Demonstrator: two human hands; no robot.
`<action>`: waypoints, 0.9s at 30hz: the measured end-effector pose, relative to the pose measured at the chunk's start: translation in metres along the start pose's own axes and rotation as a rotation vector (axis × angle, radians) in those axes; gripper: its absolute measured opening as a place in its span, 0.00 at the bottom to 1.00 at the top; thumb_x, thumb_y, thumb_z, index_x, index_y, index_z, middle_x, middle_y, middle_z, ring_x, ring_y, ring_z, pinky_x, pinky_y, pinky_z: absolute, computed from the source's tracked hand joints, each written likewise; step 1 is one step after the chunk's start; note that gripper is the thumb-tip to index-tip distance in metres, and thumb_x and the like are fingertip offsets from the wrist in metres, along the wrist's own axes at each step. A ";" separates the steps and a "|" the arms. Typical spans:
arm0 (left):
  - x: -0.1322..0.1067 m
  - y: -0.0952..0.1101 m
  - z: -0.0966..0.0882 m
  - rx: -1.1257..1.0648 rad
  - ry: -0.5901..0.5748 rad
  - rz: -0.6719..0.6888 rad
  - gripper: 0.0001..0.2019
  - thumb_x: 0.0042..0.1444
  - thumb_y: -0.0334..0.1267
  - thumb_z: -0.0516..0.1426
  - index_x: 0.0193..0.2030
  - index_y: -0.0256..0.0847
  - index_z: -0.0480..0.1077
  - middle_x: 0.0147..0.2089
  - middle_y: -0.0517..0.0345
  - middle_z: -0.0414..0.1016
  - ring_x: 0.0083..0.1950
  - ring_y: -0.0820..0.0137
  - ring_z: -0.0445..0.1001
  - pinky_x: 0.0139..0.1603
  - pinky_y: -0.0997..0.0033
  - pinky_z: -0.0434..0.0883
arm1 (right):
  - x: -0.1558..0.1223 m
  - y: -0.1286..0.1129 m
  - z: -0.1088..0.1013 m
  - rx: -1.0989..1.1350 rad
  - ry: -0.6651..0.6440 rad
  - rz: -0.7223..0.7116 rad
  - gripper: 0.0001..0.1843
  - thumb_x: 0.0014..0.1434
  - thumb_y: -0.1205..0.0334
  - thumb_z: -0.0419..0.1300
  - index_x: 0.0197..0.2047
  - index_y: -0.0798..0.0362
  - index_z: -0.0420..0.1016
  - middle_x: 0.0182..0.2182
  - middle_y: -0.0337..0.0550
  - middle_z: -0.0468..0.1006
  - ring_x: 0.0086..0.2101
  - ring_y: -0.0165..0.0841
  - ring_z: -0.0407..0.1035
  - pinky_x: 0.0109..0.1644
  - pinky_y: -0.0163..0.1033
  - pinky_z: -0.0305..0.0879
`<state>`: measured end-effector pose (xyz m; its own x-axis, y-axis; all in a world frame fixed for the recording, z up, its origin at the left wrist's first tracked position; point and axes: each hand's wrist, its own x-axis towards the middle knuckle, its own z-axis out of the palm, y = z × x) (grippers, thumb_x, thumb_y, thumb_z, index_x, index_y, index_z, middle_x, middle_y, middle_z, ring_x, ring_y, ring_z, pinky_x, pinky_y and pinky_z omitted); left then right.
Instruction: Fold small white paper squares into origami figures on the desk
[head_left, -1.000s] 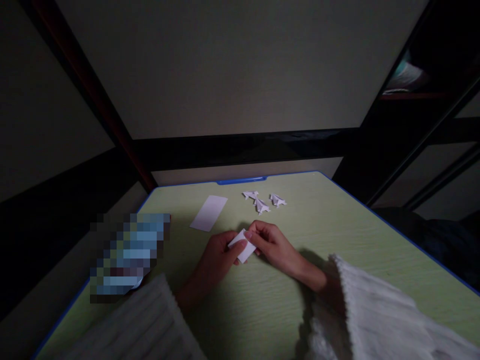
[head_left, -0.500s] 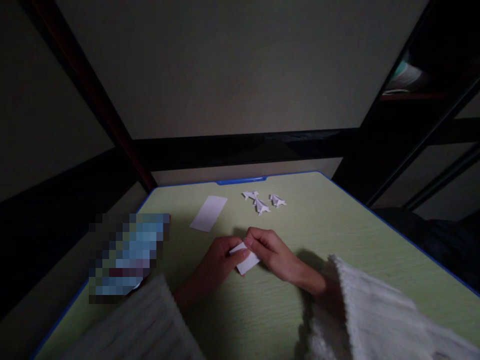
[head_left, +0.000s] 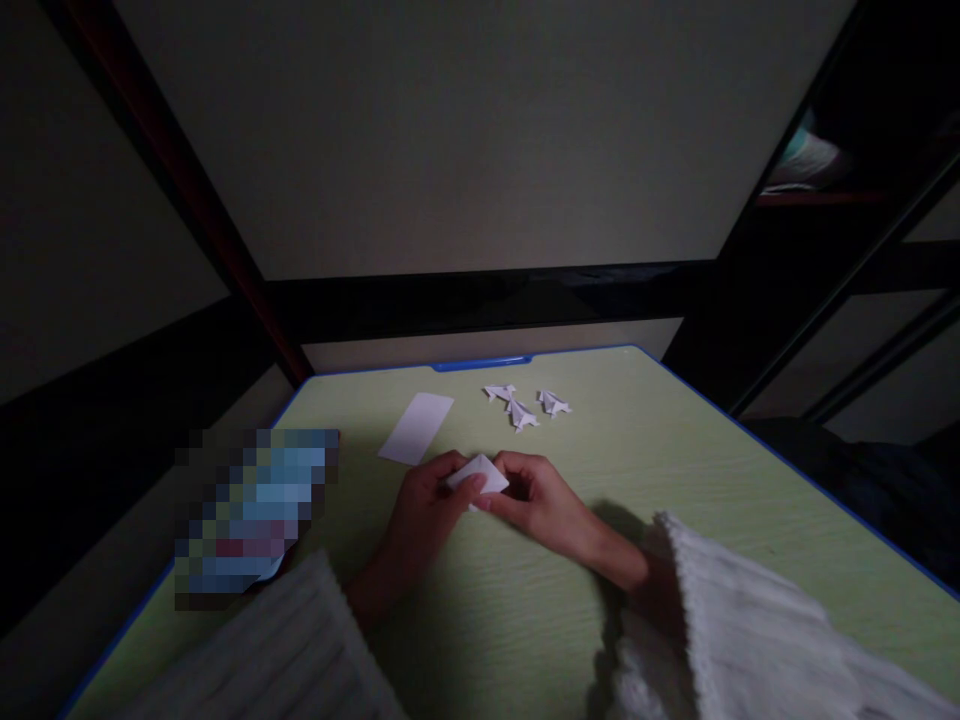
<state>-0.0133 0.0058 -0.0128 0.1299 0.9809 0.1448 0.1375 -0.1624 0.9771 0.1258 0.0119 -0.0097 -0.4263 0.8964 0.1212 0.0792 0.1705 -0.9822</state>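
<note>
Lying at the left of the table, one item is masked by coloured squares, so what it is cannot be told. To its right, one flat white sheet is laid at a slant. Next, one small folded paper is held between the left hand and the right hand, on the near side of three paper figures; of these, two are set close together and the third is placed just beside them on the right.

The left hand is turned inward, with its thumb pressed on the upper face of the folded paper and its fingers curled behind. The paper's right side is grasped by the right hand, whose thumb is stretched along the lower edge and whose fingers are bent. Both forearms are partly covered by pale ribbed sleeves.

The table is coloured pale green and rimmed in blue. On the left, the dim room is crossed by a slanting reddish strip; a large plain panel is seen beyond the table; on the right, a pale bundle is kept on a dark shelf.
</note>
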 end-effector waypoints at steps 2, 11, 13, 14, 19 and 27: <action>0.000 0.002 -0.001 0.014 0.033 0.006 0.07 0.43 0.36 0.55 0.20 0.35 0.64 0.18 0.67 0.60 0.22 0.78 0.59 0.22 0.81 0.58 | 0.001 0.001 0.000 0.068 0.008 0.020 0.11 0.44 0.63 0.59 0.20 0.56 0.59 0.16 0.30 0.57 0.18 0.21 0.50 0.19 0.29 0.45; -0.001 -0.003 0.003 -0.022 -0.157 -0.173 0.08 0.41 0.37 0.54 0.17 0.35 0.65 0.13 0.66 0.61 0.16 0.80 0.58 0.17 0.80 0.56 | 0.007 0.005 -0.006 0.272 0.185 -0.087 0.08 0.44 0.63 0.59 0.25 0.57 0.64 0.18 0.32 0.63 0.19 0.21 0.56 0.22 0.29 0.52; -0.001 -0.003 0.003 -0.012 -0.138 -0.182 0.10 0.41 0.38 0.54 0.15 0.35 0.64 0.12 0.66 0.61 0.15 0.80 0.58 0.17 0.80 0.56 | 0.007 0.004 -0.007 0.319 0.209 -0.090 0.09 0.43 0.64 0.60 0.26 0.56 0.63 0.18 0.32 0.64 0.19 0.21 0.57 0.23 0.28 0.54; 0.000 -0.003 0.003 -0.020 -0.103 -0.183 0.11 0.41 0.38 0.54 0.14 0.35 0.64 0.12 0.65 0.61 0.15 0.80 0.58 0.17 0.80 0.56 | 0.007 0.003 -0.006 0.346 0.215 -0.085 0.11 0.42 0.64 0.62 0.27 0.55 0.62 0.19 0.32 0.64 0.20 0.21 0.58 0.23 0.28 0.55; 0.002 0.002 0.000 -0.090 0.055 -0.154 0.11 0.42 0.39 0.54 0.15 0.35 0.66 0.14 0.64 0.64 0.16 0.80 0.59 0.17 0.80 0.57 | 0.006 0.002 -0.002 0.418 0.196 -0.041 0.19 0.33 0.68 0.66 0.25 0.54 0.58 0.19 0.30 0.67 0.20 0.21 0.62 0.23 0.28 0.56; 0.001 -0.004 0.002 -0.052 -0.099 -0.202 0.09 0.40 0.38 0.56 0.18 0.34 0.69 0.16 0.61 0.68 0.17 0.78 0.63 0.16 0.80 0.59 | 0.005 0.001 -0.006 0.384 0.186 -0.035 0.10 0.38 0.65 0.64 0.25 0.57 0.66 0.17 0.33 0.69 0.19 0.22 0.63 0.24 0.29 0.58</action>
<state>-0.0112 0.0076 -0.0170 0.2007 0.9773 -0.0676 0.1203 0.0439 0.9918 0.1286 0.0192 -0.0091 -0.2503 0.9573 0.1445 -0.2885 0.0688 -0.9550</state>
